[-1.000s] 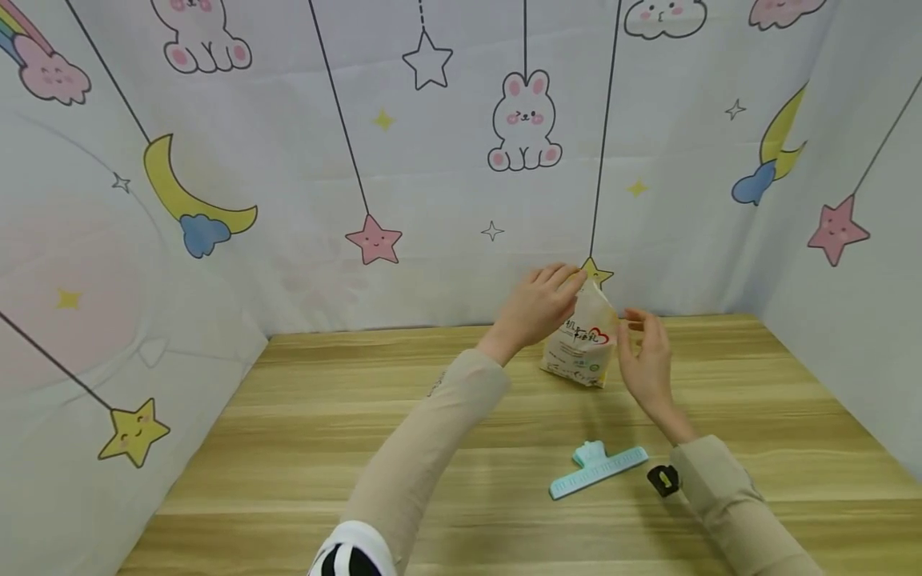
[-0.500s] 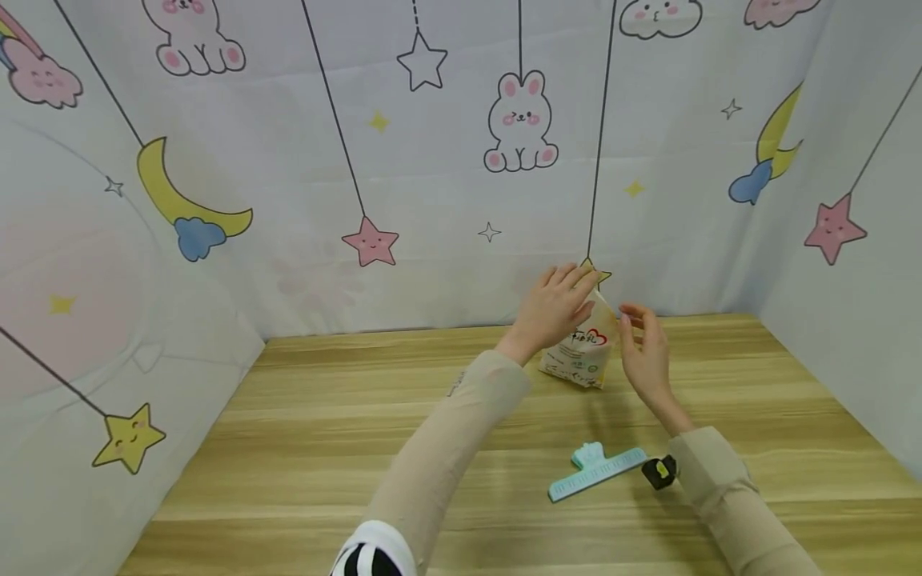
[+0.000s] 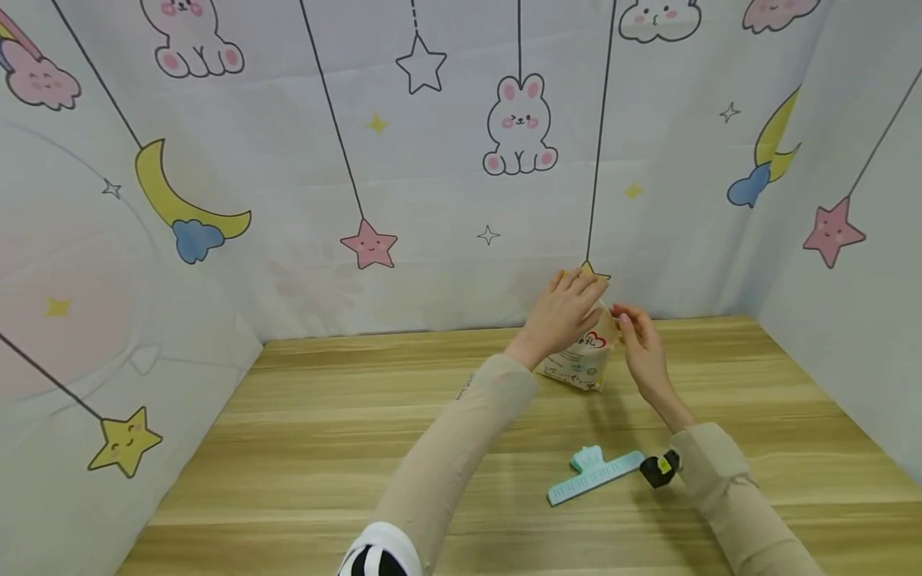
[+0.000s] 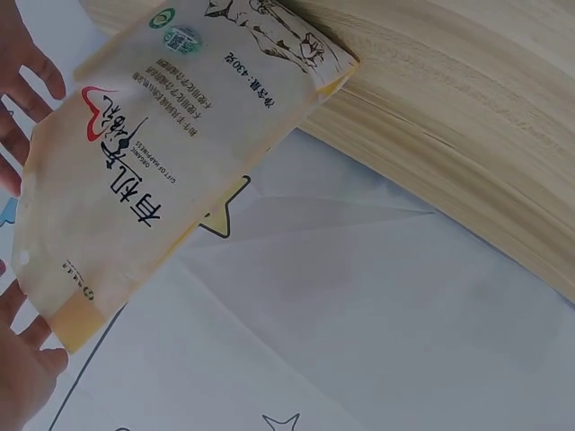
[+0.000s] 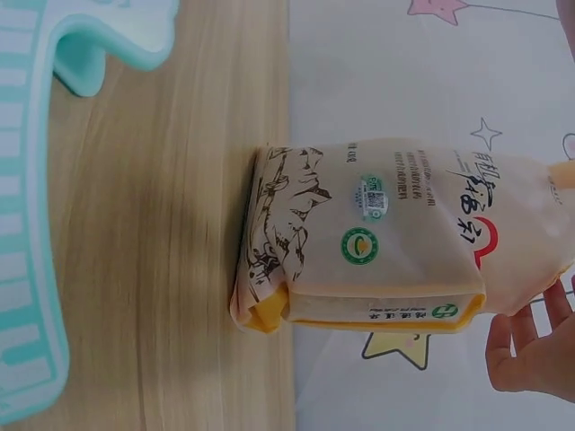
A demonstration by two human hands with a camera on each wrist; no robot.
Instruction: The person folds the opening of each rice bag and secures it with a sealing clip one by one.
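Observation:
A cream food bag [image 3: 576, 366] with Chinese lettering and a red heart stands on the wooden table near the back. My left hand [image 3: 562, 312] reaches over its top, fingers extended; in the left wrist view those fingers pass behind a top corner of the bag [image 4: 171, 162]. At the bag's right edge is my right hand [image 3: 643, 348], its fingertips partly behind the bag and its thumb apart in the right wrist view. Nearer than the bag lies a turquoise sealing clip [image 3: 594, 478], also seen large as the clip [image 5: 27, 233] in the right wrist view.
The table [image 3: 324, 416] has striped wood grain. Behind it and along both sides hangs a white cloth [image 3: 432, 192] printed with stars, moons and rabbits. A small black device [image 3: 659, 469] sits beside my right cuff.
My left hand has shifted right and slightly down across the bag's top, covering more of its lettering. My right hand has come a little closer to the bag's edge.

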